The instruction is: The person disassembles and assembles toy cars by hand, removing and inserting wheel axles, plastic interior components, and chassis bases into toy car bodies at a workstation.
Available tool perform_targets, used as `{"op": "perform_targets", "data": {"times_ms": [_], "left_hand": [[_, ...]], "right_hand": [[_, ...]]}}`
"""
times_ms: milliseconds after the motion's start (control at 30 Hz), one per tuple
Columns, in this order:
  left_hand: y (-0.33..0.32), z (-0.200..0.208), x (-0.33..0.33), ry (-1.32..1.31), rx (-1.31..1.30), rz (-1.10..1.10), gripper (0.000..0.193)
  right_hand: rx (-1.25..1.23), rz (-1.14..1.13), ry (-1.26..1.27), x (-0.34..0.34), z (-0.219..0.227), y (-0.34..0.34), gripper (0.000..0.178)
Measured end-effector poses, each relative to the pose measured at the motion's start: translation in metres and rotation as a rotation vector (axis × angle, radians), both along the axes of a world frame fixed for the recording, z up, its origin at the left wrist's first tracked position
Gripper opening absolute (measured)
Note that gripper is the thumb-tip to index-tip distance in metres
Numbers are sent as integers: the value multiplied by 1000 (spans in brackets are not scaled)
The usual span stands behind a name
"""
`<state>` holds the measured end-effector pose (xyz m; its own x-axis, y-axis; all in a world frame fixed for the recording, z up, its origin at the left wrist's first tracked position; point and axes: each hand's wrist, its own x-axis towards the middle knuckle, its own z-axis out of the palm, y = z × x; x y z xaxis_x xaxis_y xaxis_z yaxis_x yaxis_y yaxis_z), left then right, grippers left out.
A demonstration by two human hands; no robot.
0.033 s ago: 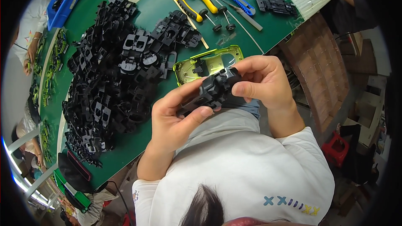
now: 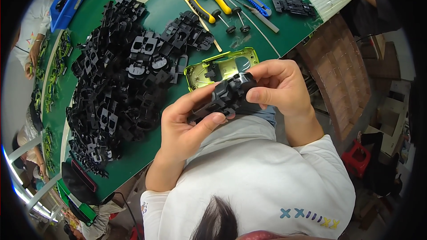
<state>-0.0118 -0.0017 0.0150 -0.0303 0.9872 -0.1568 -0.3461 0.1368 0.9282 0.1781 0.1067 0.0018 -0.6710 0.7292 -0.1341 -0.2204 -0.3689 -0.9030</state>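
Observation:
Between my two hands is a black plastic toy car interior (image 2: 228,93), held tilted over the table's front edge. My left hand (image 2: 187,120) grips its left end, thumb in front and fingers behind. On its right end, my right hand (image 2: 278,84) closes with thumb and fingers. Just behind lies a lime-green toy car body shell (image 2: 195,70), its hollow side up, with a small black piece inside. My hands hide part of the held piece and the shell's near edge.
A large heap of black plastic parts (image 2: 120,84) covers the left of the green table (image 2: 164,0). Farther back lie yellow-handled pliers (image 2: 199,6), a blue utility knife (image 2: 252,2), wheel axles (image 2: 240,20) and a black chassis (image 2: 293,6). Other people work at both sides.

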Motion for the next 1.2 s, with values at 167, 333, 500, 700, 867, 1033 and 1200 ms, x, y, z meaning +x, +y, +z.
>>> {"op": "perform_targets", "data": {"times_ms": [167, 333, 500, 700, 867, 1033, 1200], "left_hand": [[1, -2, -2, -2, -19, -8, 40], [1, -3, -3, -32, -28, -18, 40], [0, -3, -5, -65, -47, -28, 41], [2, -7, -7, -95, -27, -55, 41], [2, -10, -8, -119, -48, -68, 41], [4, -6, -7, -90, -64, -53, 41], [5, -10, -9, -136, -39, -66, 41]], "right_hand": [[-49, 10, 8, -2, -1, 1, 23], [-65, 4, 3, -1, -2, 0, 23], [-102, 9, -12, -2, 1, 1, 20], [-145, 53, 4, -1, 3, 5, 20], [-153, 46, 3, 0, 4, 4, 20], [-33, -2, -55, -1, 3, 1, 20], [-132, 28, -12, -2, 4, 2, 19]]}}
